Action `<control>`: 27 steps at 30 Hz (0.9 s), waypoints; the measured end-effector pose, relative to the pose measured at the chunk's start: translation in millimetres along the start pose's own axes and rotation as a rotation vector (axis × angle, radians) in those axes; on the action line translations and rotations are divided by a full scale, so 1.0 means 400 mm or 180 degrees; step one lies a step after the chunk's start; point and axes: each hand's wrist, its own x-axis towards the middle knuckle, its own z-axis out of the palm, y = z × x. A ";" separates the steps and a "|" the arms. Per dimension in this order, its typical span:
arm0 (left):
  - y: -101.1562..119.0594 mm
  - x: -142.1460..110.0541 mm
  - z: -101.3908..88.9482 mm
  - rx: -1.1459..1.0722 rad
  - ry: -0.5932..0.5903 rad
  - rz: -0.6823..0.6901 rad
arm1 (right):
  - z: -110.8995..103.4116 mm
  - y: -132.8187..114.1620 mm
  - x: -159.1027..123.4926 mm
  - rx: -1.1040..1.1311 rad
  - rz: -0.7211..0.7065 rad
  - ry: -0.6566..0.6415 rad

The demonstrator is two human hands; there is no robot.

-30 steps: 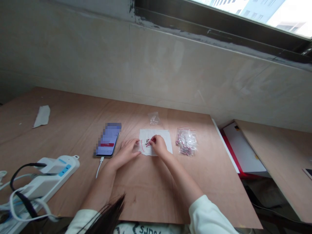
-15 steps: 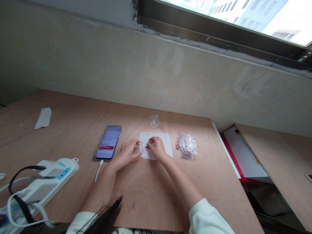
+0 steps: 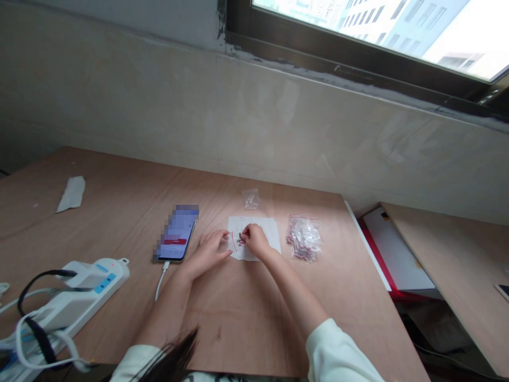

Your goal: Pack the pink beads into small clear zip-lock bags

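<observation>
My left hand [image 3: 211, 247] lies at the left edge of a white sheet of paper [image 3: 271, 229], thumb and fingers apart, nothing visible between them. A thin red strip [image 3: 234, 242] shows on the paper beside its fingertips. Over the middle of the sheet, the fingers of my right hand [image 3: 256, 240] are pinched together at a little cluster of small dark and pinkish pieces [image 3: 240, 240]. What exactly they grip is too small to make out. To the right of the paper lies a clear zip bag [image 3: 305, 237] with pinkish beads in it.
A smaller clear bag [image 3: 251, 199] lies beyond the paper. Left of my left hand is a phone [image 3: 177, 233] with a white charging cable [image 3: 161, 281]. A power strip [image 3: 91, 297] with cords occupies the near left, and a scrap of paper [image 3: 71, 193] lies farther back.
My right fingers have shifted very slightly over the small pieces. My left hand stays in place. The number on the phone screen looks different.
</observation>
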 end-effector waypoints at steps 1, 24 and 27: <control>0.002 0.002 -0.001 -0.0007 0.0011 -0.0015 | -0.004 -0.003 -0.001 0.0057 0.0015 -0.0010; -0.012 0.011 -0.003 0.0188 0.0079 0.0021 | -0.002 -0.043 -0.021 0.0017 0.0167 0.0290; -0.010 0.017 0.004 0.0159 0.0100 0.0068 | -0.016 -0.047 -0.037 0.0299 0.0052 0.0178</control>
